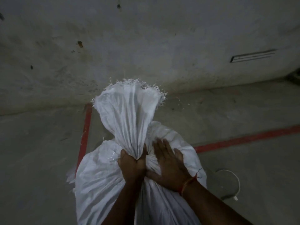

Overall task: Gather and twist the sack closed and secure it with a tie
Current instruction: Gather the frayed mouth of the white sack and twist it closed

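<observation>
A full white woven sack [100, 179] stands upright on the floor in front of me. Its top is gathered into a neck, and the loose frayed mouth [128, 103] fans out above it. My left hand [132, 166] is clenched around the neck from below. My right hand [170, 164] lies flat and open on the sack's shoulder just right of the neck, fingers spread; a red thread band circles that wrist. A thin dark strand, possibly a tie [150, 151], shows at the neck between my hands; I cannot tell if it is knotted.
The sack stands on a grey concrete floor marked with red painted lines [85, 127], close to a stained wall [146, 38]. A small bucket with a white rim [236, 179] sits on the floor at the right. A vent slot [253, 55] is in the wall.
</observation>
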Demonstrator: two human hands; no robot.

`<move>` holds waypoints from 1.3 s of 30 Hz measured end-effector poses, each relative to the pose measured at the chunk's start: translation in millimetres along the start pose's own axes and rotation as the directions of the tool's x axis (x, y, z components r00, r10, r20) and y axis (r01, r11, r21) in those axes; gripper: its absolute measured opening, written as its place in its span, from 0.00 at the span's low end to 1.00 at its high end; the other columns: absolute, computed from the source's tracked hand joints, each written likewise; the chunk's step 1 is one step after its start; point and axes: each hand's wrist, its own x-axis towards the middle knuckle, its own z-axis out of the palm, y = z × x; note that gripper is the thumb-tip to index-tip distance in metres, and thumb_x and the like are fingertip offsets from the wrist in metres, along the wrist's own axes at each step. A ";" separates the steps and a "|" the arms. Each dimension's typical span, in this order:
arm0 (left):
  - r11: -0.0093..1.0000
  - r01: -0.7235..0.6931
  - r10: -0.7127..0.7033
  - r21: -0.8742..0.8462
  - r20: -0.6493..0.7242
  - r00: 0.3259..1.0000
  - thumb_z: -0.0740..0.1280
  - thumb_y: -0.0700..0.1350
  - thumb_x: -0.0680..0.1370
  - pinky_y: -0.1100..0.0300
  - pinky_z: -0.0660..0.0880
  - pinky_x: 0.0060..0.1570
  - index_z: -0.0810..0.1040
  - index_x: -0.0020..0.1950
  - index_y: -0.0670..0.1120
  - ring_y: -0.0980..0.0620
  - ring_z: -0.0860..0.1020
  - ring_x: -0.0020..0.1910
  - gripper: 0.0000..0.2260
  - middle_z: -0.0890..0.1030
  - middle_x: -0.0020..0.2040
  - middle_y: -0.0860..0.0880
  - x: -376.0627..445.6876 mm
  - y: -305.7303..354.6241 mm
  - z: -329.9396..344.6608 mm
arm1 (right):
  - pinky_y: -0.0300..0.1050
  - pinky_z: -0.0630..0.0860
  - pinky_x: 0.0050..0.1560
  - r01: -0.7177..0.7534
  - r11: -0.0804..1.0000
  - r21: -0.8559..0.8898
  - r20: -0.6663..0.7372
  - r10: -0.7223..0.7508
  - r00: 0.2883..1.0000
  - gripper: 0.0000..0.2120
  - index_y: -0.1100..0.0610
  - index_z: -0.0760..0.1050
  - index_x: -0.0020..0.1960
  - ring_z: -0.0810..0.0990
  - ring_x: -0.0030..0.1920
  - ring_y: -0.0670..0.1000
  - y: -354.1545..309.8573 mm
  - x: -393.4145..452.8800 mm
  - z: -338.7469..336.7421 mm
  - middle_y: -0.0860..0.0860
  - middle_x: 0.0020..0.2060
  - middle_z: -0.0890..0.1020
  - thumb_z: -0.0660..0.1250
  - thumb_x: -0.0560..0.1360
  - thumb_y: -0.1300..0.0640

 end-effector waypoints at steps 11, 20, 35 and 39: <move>0.990 -0.020 0.013 0.142 0.051 0.999 0.70 0.62 0.65 0.57 0.64 0.55 0.72 0.56 0.41 0.38 0.77 0.57 0.31 0.79 0.52 0.43 -7.4 -0.6 1.0 | 0.61 0.62 0.72 -0.076 0.996 0.053 0.071 0.072 0.995 0.47 0.55 0.61 0.77 0.60 0.78 0.54 2.8 -10.0 33.3 0.52 0.78 0.62 0.57 0.67 0.27; 0.991 0.003 -0.011 0.131 0.056 0.998 0.68 0.62 0.65 0.57 0.64 0.56 0.70 0.63 0.40 0.39 0.72 0.62 0.34 0.77 0.58 0.41 -20.5 13.0 -0.7 | 0.54 0.41 0.74 0.008 0.998 0.056 -0.055 -0.005 0.998 0.44 0.51 0.49 0.81 0.43 0.80 0.52 9.1 -13.6 36.3 0.49 0.81 0.47 0.56 0.71 0.33; 0.961 -0.087 0.067 0.263 0.086 0.994 0.69 0.59 0.71 0.52 0.67 0.60 0.79 0.57 0.41 0.38 0.77 0.56 0.25 0.79 0.54 0.43 -15.8 9.8 -0.4 | 0.60 0.76 0.58 -0.061 0.998 -0.010 0.053 0.061 0.997 0.45 0.55 0.63 0.75 0.71 0.72 0.56 3.0 -6.8 34.5 0.54 0.73 0.71 0.61 0.63 0.33; 0.973 -0.107 0.091 0.204 0.088 0.992 0.72 0.66 0.67 0.43 0.69 0.67 0.79 0.61 0.42 0.41 0.76 0.62 0.33 0.80 0.58 0.43 -29.3 33.9 -18.3 | 0.64 0.61 0.71 -0.022 0.999 0.023 0.054 0.021 0.998 0.47 0.54 0.50 0.80 0.49 0.79 0.52 -5.3 -15.2 9.3 0.51 0.80 0.54 0.58 0.68 0.33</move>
